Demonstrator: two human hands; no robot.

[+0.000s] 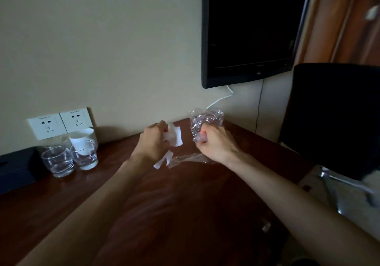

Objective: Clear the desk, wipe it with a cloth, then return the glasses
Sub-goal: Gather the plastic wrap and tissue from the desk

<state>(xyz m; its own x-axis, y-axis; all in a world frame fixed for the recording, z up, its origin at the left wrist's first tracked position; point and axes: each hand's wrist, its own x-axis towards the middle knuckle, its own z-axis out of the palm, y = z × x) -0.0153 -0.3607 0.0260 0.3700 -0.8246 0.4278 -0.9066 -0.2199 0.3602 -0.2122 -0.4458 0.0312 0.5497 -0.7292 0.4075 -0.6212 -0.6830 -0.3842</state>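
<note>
Still clearing the desk (185, 204): left hand (153, 140) pinches paper scraps (174, 136), right hand (213, 142) clutches crumpled plastic wrap (206, 119); next, bin both, then move the glasses (70, 158) standing back-left.

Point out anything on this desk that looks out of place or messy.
Litter: the left hand holds white paper scraps, the right hand grips crumpled clear plastic, and another plastic piece lies on the desk. The two glasses stand upright, unspilled.
</note>
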